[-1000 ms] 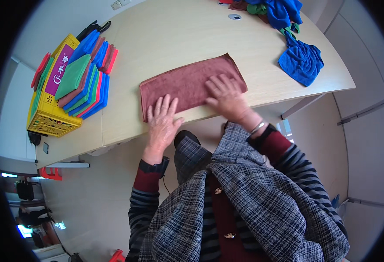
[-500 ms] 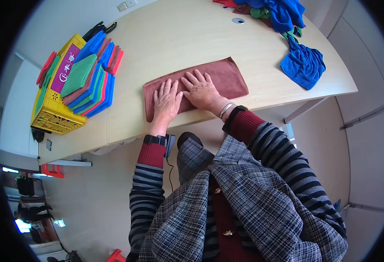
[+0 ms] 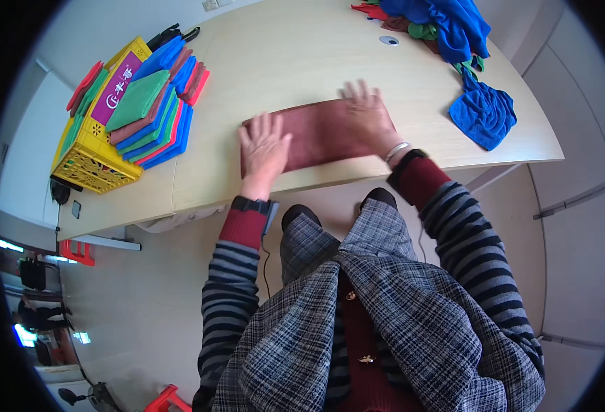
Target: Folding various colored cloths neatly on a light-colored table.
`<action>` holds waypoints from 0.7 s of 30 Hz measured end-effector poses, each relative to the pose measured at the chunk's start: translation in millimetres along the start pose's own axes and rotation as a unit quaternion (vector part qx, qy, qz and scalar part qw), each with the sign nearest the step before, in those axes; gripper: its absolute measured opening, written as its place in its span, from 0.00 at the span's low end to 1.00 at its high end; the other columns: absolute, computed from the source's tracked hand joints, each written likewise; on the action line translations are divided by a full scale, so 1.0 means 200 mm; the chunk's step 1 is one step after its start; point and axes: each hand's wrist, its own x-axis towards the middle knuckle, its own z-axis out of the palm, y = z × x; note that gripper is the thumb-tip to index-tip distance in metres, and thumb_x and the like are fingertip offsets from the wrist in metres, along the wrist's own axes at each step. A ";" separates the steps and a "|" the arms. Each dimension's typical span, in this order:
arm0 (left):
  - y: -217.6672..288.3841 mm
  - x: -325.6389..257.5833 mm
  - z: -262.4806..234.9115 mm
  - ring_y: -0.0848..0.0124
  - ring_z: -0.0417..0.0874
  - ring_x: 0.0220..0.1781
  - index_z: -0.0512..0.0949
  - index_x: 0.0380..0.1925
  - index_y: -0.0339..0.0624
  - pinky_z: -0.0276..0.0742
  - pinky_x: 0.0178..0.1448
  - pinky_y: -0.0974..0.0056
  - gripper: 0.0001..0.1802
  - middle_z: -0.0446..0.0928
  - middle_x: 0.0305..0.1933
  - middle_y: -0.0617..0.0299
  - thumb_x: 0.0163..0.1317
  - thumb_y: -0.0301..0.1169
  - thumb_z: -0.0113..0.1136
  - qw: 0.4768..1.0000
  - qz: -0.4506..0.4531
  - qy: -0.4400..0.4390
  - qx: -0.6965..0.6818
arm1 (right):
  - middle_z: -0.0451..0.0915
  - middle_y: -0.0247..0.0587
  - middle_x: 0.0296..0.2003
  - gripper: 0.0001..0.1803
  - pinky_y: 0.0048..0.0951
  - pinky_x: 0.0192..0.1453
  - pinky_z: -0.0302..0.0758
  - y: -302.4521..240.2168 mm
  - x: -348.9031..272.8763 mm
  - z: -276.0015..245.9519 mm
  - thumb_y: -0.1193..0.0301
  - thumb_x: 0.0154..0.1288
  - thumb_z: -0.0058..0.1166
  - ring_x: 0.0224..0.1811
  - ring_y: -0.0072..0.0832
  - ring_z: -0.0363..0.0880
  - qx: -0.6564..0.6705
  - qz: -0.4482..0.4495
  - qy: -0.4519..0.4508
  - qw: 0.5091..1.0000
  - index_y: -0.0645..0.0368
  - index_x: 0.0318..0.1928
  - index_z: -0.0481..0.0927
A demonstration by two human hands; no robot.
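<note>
A brown towel (image 3: 316, 137), folded into a long rectangle, lies near the front edge of the table. Flat on its left end rests my left hand (image 3: 264, 147), fingers spread and pointing away from me. My right hand (image 3: 371, 120) is over the towel's right end, its fingers apart and somewhat blurred, the tips reaching past the far edge. Neither hand grips anything. The towel's far edge and middle show between the two hands.
On the left of the pale table (image 3: 268, 55), folded towels (image 3: 141, 103) in several colours are stacked against a yellow crate (image 3: 103, 154). A crumpled blue towel (image 3: 484, 113) lies at the right, below a loose heap of cloths (image 3: 446, 27). A red stool (image 3: 168, 398) stands below.
My hands have moved apart, the left to the towel's left end and the right to its right end. The towel now looks narrower from front to back. The whole view has shifted slightly.
</note>
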 end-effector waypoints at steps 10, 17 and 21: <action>-0.05 0.02 0.12 0.55 0.47 0.83 0.59 0.76 0.53 0.40 0.81 0.37 0.33 0.54 0.81 0.56 0.75 0.53 0.38 0.990 0.013 -0.018 -0.141 | 0.65 0.40 0.72 0.29 0.56 0.76 0.55 -0.13 0.05 0.06 0.51 0.75 0.40 0.75 0.45 0.59 0.234 0.034 -0.039 0.971 0.45 0.71 0.68; -0.13 0.04 0.04 0.56 0.49 0.83 0.61 0.75 0.53 0.42 0.80 0.38 0.32 0.55 0.80 0.56 0.76 0.52 0.36 0.995 -0.076 -0.030 -0.050 | 0.61 0.43 0.74 0.33 0.58 0.78 0.50 0.17 0.00 0.14 0.47 0.75 0.38 0.79 0.47 0.52 0.138 0.162 -0.123 0.969 0.47 0.73 0.66; 0.04 0.12 0.04 0.57 0.51 0.82 0.60 0.75 0.53 0.44 0.80 0.38 0.31 0.56 0.80 0.56 0.76 0.51 0.36 0.997 -0.037 -0.017 0.064 | 0.61 0.43 0.75 0.32 0.61 0.78 0.48 -0.15 0.13 0.03 0.47 0.75 0.37 0.80 0.50 0.50 0.096 -0.022 -0.033 0.995 0.48 0.73 0.65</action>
